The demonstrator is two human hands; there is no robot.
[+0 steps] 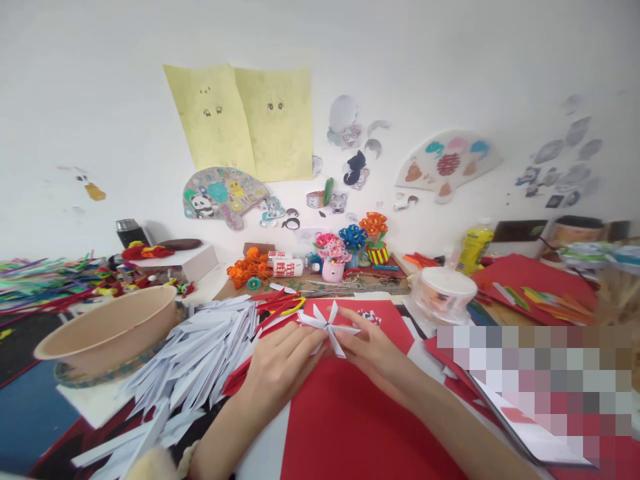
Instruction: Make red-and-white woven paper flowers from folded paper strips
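Observation:
Between my two hands is a white folded-paper star (pixel 329 327) with several pointed arms radiating from a small dark centre. My left hand (pixel 284 357) holds its left side, fingers bent together against the paper. On the other side my right hand (pixel 367 339) grips the star's right edge, thumb and fingers around the arms. Both hands are above a red paper sheet (pixel 350 413). To the left of my left hand lies a large heap of folded white paper strips (pixel 200 353). Red folded strips (pixel 240 377) lie close beside that hand.
A beige oval basin (pixel 107 333) stands at the left. Yellow-handled scissors (pixel 293 307) rest behind my hands. A white lidded tub (pixel 445 293) and a yellow bottle (pixel 474 248) stand back right. Small craft flower pots (pixel 333 267) line the wall. A pixelated area covers the right front.

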